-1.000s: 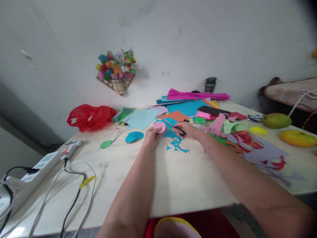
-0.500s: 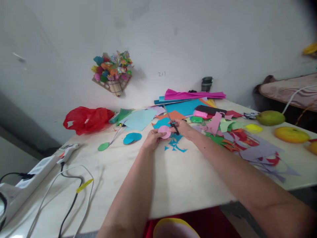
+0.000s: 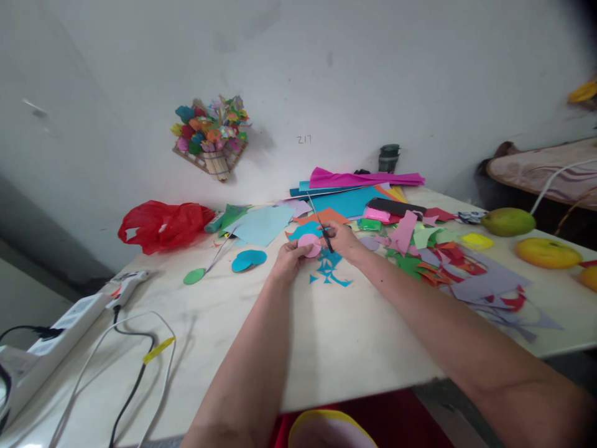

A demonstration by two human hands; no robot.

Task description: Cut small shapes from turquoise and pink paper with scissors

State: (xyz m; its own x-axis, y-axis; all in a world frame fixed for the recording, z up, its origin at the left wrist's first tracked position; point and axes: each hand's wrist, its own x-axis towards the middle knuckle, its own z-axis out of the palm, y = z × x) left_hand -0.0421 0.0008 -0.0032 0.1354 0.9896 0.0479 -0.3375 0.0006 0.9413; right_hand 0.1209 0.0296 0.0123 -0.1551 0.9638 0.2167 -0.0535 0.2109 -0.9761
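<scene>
Between the fingers of my left hand (image 3: 290, 258) is a round pink paper piece (image 3: 308, 243). My right hand (image 3: 340, 239) is closed on black-handled scissors (image 3: 327, 238), whose blades point up and away to the left; its fingertips are at the pink circle's right edge. Small blue paper scraps (image 3: 329, 271) lie on the table below the hands, and orange paper (image 3: 329, 216) is just beyond them. Overlapping blue circles (image 3: 249, 261) lie to the left, with a green circle (image 3: 194, 276) farther left.
A red plastic bag (image 3: 163, 225) sits at the back left. Cables and a power strip (image 3: 69, 330) run along the left edge. Coloured paper scraps (image 3: 485, 274), a phone (image 3: 396, 206) and mangoes (image 3: 508, 221) are on the right. A bouquet (image 3: 212, 134) hangs on the wall.
The scissors have turned slightly in my right hand, their handles tilting a little. My left hand still holds the pink circle in nearly the same place.
</scene>
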